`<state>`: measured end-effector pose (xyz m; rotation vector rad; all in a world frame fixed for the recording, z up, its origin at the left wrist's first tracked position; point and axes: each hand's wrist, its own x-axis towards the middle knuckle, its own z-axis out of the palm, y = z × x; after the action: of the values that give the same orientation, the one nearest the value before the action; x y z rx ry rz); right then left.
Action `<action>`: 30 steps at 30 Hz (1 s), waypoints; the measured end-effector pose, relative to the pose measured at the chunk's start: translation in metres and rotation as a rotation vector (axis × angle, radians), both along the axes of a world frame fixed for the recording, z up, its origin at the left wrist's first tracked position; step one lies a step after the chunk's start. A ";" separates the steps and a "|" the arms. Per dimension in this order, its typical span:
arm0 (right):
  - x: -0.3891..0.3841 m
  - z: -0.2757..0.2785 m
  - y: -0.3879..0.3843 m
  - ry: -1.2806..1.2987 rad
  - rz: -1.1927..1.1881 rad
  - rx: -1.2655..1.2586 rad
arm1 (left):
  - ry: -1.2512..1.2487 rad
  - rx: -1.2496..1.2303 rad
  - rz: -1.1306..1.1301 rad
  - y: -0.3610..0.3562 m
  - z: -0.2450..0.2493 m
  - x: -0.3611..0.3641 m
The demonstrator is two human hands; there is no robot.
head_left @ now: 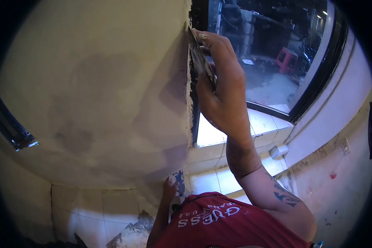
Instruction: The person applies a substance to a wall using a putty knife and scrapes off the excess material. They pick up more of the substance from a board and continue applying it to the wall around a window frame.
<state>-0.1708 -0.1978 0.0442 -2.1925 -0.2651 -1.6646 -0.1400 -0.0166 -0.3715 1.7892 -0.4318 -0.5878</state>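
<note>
My right hand (225,78) is raised at the wall's edge beside the window, fingers and thumb closed around a putty knife (201,62). The tool's flat, smeared blade lies along the rough corner (189,93) where the pale plastered wall (107,99) meets the dark window frame. White filler sticks to my fingertips. Low in front of my body, my left hand (168,190) grips a flat, putty-smeared plate (178,181); part of it and most of those fingers are hidden.
A dark-framed window (291,118) stands to the right, with a red stool (287,60) behind its glass. Below it runs a white tiled ledge (211,159) with a small white box (278,151). A wall socket (345,145) is at far right. A dark-framed opening (14,124) shows at left.
</note>
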 end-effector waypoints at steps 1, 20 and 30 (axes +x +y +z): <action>0.000 -0.001 0.000 0.009 0.001 0.007 | 0.051 -0.008 -0.008 -0.001 -0.010 0.003; -0.018 -0.042 0.002 0.181 0.002 0.084 | 0.072 -0.025 -0.052 -0.018 -0.013 0.001; -0.044 0.013 -0.027 -0.248 0.165 0.161 | 0.068 -0.107 -0.020 -0.006 -0.034 0.004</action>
<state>-0.2150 -0.2245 0.0571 -1.7983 -0.3543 -1.7966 -0.1356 -0.0227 -0.4050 1.6596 -0.4272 -0.6257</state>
